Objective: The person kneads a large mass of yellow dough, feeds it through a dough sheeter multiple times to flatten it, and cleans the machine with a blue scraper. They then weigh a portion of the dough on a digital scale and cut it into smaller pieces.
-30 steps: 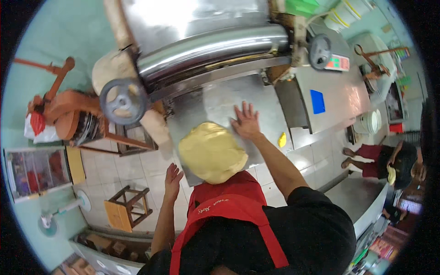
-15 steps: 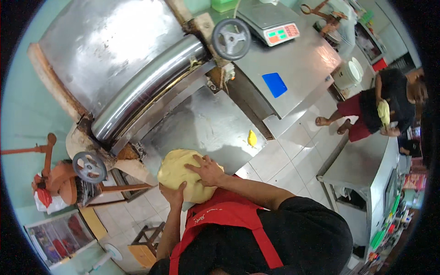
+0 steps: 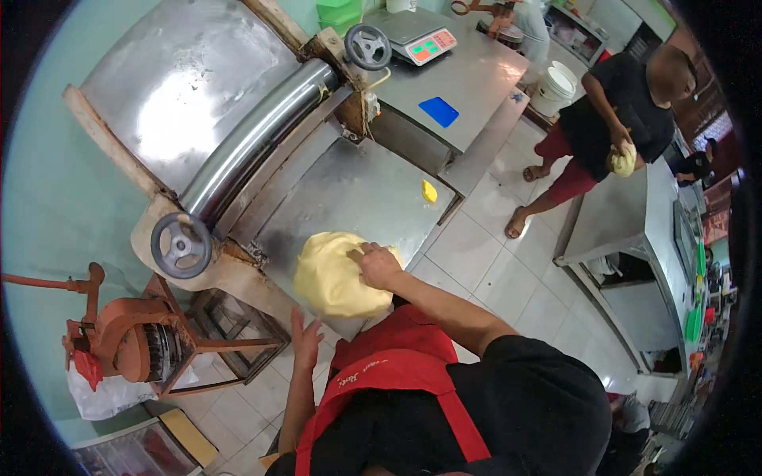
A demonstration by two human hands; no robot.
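A big rounded lump of pale yellow dough sits at the near edge of the metal bed of a roller machine. My right hand is on the dough's upper right side, its bent fingers pressed into it. Just below the dough and apart from it is my left hand, open, fingers spread, holding nothing. Toward the bed's right edge lies a small bright yellow piece, too small to name surely.
Beyond the bed runs a steel roller with handwheels at its ends. A steel table bears a scale and a blue flat scraper. At right, a person holds dough near another counter.
My left hand has come off the dough and opened. My right hand remains on it. The view has shifted, and the other person has moved nearer.
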